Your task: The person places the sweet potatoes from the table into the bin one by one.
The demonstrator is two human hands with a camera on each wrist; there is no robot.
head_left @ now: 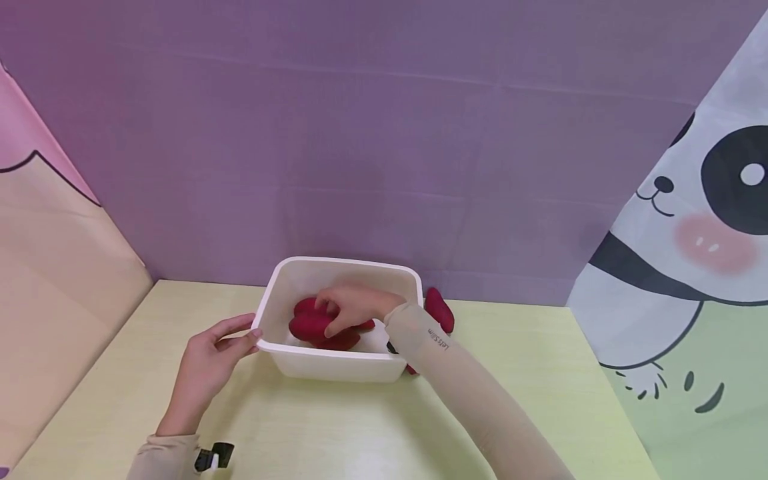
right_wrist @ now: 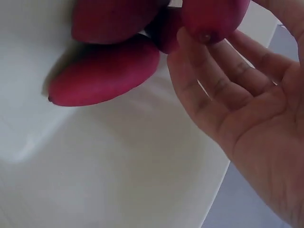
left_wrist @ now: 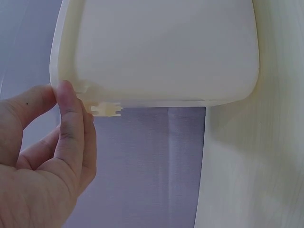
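Observation:
A white plastic tub (head_left: 336, 367) stands on the table, with several smooth red sweet-potato-shaped pieces (head_left: 339, 341) inside it. My left hand (head_left: 210, 360) pinches the tub's left rim between thumb and fingers, as the left wrist view also shows. My right hand (head_left: 354, 307) reaches down into the tub. In the right wrist view its thumb and fingertips close around one red sweet-potato-shaped piece (right_wrist: 216, 19), with a small brown nub at its end. Another red piece (right_wrist: 104, 73) lies just beside it on the tub's white floor.
One more red piece (head_left: 440, 310) lies outside, against the tub's right side. Part of another (head_left: 411, 370) peeks out by the front right corner, mostly behind my right sleeve (head_left: 468, 400). A purple cloth wall (head_left: 384, 147) rises behind the table (head_left: 336, 433).

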